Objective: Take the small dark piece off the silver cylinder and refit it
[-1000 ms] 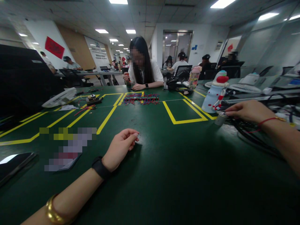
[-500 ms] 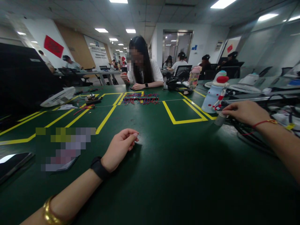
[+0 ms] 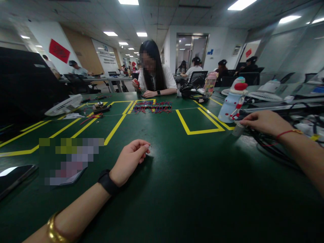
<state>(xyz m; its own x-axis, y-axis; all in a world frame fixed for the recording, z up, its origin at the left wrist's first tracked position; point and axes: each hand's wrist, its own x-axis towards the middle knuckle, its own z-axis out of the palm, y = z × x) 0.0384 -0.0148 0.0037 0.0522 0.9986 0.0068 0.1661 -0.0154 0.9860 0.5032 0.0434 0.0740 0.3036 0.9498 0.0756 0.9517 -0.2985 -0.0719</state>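
My left hand [image 3: 133, 153] is over the middle of the green table, thumb and fingertips pinched together. Something tiny and pale shows at the fingertips, too small to name. On the right, my right hand [image 3: 263, 121] has its thumb and fingers closed at the top of a small grey cylinder [image 3: 238, 129]. That cylinder leans slightly, beside a pale blue bottle [image 3: 226, 106] with a red and white figure on it. Black cables [image 3: 263, 140] run beneath my right hand.
Yellow tape [image 3: 206, 132] marks the green table [image 3: 189, 189]. A bundle of red and blue wired parts [image 3: 153, 107] lies ahead. Across sits a person [image 3: 164, 77] holding something red. At left are a phone [image 3: 15, 177], a white fan [image 3: 64, 105] and a small device with wires [image 3: 100, 107].
Both my hands stay almost where they were, the right one still at the grey cylinder. A red thing now shows clearly in the raised hand of the person opposite.
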